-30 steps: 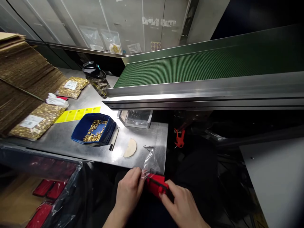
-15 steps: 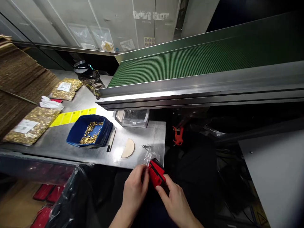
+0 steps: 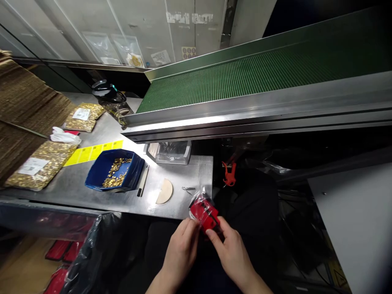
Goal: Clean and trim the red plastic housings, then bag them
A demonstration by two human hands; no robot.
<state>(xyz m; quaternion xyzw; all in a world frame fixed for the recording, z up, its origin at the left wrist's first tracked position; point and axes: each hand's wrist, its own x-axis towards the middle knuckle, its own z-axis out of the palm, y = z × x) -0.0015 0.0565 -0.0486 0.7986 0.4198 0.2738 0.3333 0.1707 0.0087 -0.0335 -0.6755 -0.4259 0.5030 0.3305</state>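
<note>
A small red item with black stripes (image 3: 208,218), its kind unclear, is held over my lap just off the table's edge. Clear plastic film that looks like a bag (image 3: 198,200) wraps around its upper part. My right hand (image 3: 231,247) grips the item's lower right end between thumb and fingers. On the other side, my left hand (image 3: 183,243) is pinched closed on the plastic bag at the item's left edge; its fingertips are partly hidden. A small metal tool (image 3: 188,188) and a beige half-round piece (image 3: 165,191) lie on the table close by.
A blue bin (image 3: 101,171) holds small gold pieces, beside a pen-like stick (image 3: 143,181). Behind are a clear tray (image 3: 173,158), yellow labels (image 3: 92,152) and bags of gold pieces (image 3: 45,165). A green conveyor (image 3: 214,83) crosses above; an orange air gun (image 3: 229,174) hangs below.
The plastic bag now covers much of the red item, where before it showed only at its upper end. Both hands have shifted slightly right.
</note>
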